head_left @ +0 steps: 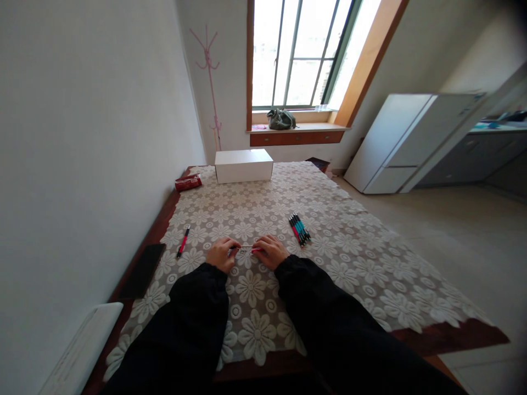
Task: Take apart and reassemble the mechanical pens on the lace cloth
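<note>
Both hands meet over the middle of the tablecloth with a small gap between them. My left hand is closed in a pinch on a thin pen refill, and a dark bit shows at its fingertips. The refill spans the gap towards my right hand, which pinches a red pen barrel mostly covered by the fingers. To the left lies a red and black pen. Right of my hands, several pens, teal and red with black ends, lie side by side.
A white box stands at the table's far end, beside a dark red packet. A black flat object lies at the left edge, near a white appliance. The floral tablecloth covers the table; a wall runs along the left.
</note>
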### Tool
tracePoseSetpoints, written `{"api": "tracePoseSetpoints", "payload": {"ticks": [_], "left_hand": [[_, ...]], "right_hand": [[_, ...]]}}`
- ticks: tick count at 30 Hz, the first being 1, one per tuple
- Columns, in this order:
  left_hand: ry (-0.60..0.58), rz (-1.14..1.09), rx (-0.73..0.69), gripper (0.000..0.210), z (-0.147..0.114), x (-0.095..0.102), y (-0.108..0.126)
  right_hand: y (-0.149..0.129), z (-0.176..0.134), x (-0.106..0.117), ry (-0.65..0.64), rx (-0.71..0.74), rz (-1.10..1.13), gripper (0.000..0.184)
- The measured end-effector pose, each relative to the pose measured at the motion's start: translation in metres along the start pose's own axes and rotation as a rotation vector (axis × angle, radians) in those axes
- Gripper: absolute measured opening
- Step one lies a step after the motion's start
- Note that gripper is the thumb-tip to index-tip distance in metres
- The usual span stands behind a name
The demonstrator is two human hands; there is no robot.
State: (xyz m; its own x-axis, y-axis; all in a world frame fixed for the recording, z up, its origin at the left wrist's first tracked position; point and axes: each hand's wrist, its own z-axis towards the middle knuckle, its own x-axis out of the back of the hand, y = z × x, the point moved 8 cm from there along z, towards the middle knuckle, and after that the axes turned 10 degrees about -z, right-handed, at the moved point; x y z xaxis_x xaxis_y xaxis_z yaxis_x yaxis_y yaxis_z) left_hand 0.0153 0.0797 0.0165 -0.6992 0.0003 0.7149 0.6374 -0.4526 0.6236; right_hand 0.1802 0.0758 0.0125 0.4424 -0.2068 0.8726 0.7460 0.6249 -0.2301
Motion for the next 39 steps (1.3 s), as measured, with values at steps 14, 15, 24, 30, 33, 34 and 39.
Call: {"api": "tracePoseSetpoints", "payload": {"ticks": [14,15,24,30,33,34,39], "left_hand": [[0.019,0.066,-0.035,0.013,-0.001,0.001,0.006],[0.007,0.062,-0.057,0.014,-0.001,0.000,0.007],[0.002,0.082,-0.062,0.013,-0.002,-0.003,0.005],[-0.009,0.076,-0.068,0.012,0.000,-0.003,0.006],[-0.001,0.047,-0.103,0.010,0.000,-0.001,0.012],[0.005,0.038,-0.113,0.009,0.000,0.000,0.013],[0.034,0.027,-0.106,0.007,0.000,0.003,0.014]], "right_hand": [[0.001,-0.001,0.001,0.071,-0.004,-0.005,0.013],[0.001,-0.001,0.002,0.082,-0.001,-0.003,0.013],[0.001,-0.001,0.002,0.092,0.010,0.002,0.012],[0.001,-0.001,0.003,0.105,0.014,0.006,0.012],[0.002,-0.001,0.002,0.105,0.021,0.005,0.012],[0.002,-0.001,0.002,0.105,0.023,0.006,0.013],[0.002,-0.001,0.003,0.116,0.007,0.007,0.011]]}}
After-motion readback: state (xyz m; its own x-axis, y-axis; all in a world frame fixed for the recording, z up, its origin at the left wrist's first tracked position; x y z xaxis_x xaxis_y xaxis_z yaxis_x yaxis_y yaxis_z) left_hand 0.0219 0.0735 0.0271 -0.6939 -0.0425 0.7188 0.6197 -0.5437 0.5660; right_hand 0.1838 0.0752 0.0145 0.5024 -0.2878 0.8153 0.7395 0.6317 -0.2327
